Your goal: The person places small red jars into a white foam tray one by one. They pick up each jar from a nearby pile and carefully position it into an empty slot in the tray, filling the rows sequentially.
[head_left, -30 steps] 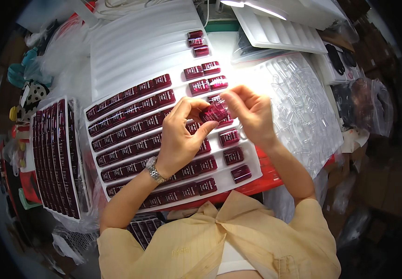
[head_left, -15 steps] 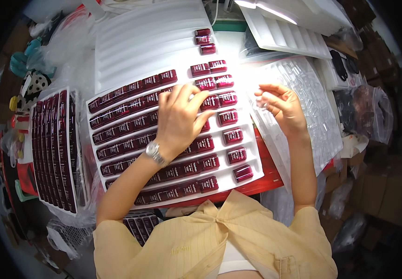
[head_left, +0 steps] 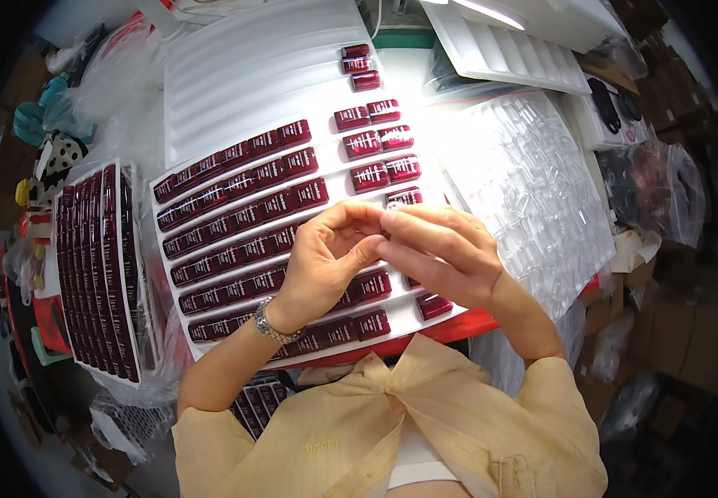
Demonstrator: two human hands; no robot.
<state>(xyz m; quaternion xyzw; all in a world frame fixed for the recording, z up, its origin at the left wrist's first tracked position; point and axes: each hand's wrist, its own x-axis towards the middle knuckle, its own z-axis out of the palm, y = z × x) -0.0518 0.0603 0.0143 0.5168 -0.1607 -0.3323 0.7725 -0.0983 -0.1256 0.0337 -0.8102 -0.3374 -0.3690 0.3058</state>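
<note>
My left hand (head_left: 326,261), with a metal watch on the wrist, meets my right hand (head_left: 450,249) above the right half of a white ridged tray (head_left: 450,318). Thumbs and fingers of both are pinched together at the tips. Whatever they hold between them is mostly covered by the fingers, and I cannot make out its kind. Under and around the hands, glossy dark red block-shaped pieces (head_left: 309,192) with pale print lie in long rows in the tray. Shorter rows of the same red pieces (head_left: 370,176) lie at its right side.
Many small clear plastic pieces (head_left: 533,178) are spread on a white sheet at the right. A second white ridged tray (head_left: 267,75) lies behind, and another (head_left: 508,58) leans at the back right. A filled tray (head_left: 97,274) stands tilted at the left, amid plastic bags.
My left hand has drawn back toward me and down from the rows. My right hand has swung left from beside the clear pieces, and the two now meet at the fingertips.
</note>
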